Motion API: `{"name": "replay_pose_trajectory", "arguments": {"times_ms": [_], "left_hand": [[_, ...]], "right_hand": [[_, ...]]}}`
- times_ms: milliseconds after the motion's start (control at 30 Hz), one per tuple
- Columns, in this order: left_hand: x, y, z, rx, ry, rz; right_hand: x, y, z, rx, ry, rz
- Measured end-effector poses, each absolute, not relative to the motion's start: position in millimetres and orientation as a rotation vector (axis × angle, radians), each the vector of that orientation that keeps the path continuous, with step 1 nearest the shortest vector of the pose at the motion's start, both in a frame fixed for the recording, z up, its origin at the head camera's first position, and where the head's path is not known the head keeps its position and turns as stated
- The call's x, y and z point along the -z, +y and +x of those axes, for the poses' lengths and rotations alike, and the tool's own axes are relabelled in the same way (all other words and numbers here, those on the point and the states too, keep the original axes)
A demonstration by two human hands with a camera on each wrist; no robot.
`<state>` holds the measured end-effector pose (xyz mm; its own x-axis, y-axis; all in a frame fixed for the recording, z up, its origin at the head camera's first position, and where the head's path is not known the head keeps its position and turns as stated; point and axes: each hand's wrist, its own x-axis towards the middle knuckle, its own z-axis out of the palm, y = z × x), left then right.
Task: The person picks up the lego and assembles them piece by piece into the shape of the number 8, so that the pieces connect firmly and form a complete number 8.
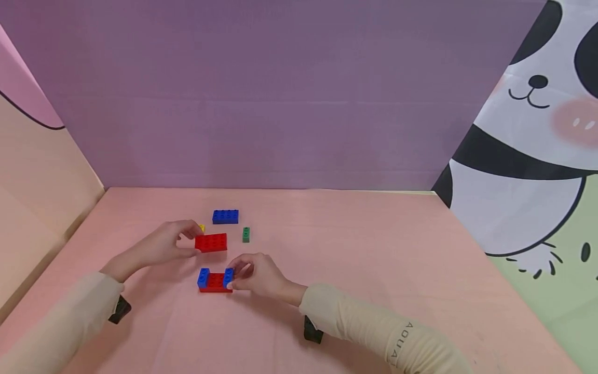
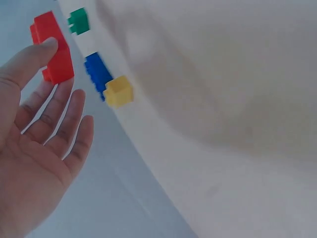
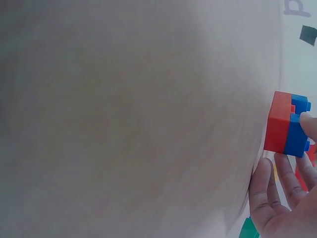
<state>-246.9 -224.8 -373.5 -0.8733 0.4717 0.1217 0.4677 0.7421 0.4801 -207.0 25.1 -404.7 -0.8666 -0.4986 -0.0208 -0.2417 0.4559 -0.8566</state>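
Red plastic brick [image 1: 211, 242] pinched in my left hand [image 1: 163, 245], right hand [image 1: 262, 278] pinching blue-on-red plastic stack [image 1: 215, 281]; sketchy fingertip hold might slip.

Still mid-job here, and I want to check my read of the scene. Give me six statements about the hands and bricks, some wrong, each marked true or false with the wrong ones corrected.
1. The left hand holds a plain red brick. True.
2. The right hand pinches a small blue brick on the near red brick. True.
3. The near red brick carries only one blue brick. False: it carries two, one at each end.
4. The green brick lies nearer the person than the large blue brick. True.
5. Another brick is stacked on the green brick. False: nothing is stacked on it.
6. The plain red brick is joined to the near red brick's blue bricks. False: it is apart from them.
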Motion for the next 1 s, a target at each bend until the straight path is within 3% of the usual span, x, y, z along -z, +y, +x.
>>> {"name": "replay_pose_trajectory", "arguments": {"times_ms": [500,1000], "left_hand": [[349,-222,-233,-0.818,2.837,0.931],[351,-219,-220,-0.839,2.745,0.933]], "right_hand": [[406,27,-208,1.377,2.437,-0.639],[405,26,-209,1.352,2.443,-0.635]]}}
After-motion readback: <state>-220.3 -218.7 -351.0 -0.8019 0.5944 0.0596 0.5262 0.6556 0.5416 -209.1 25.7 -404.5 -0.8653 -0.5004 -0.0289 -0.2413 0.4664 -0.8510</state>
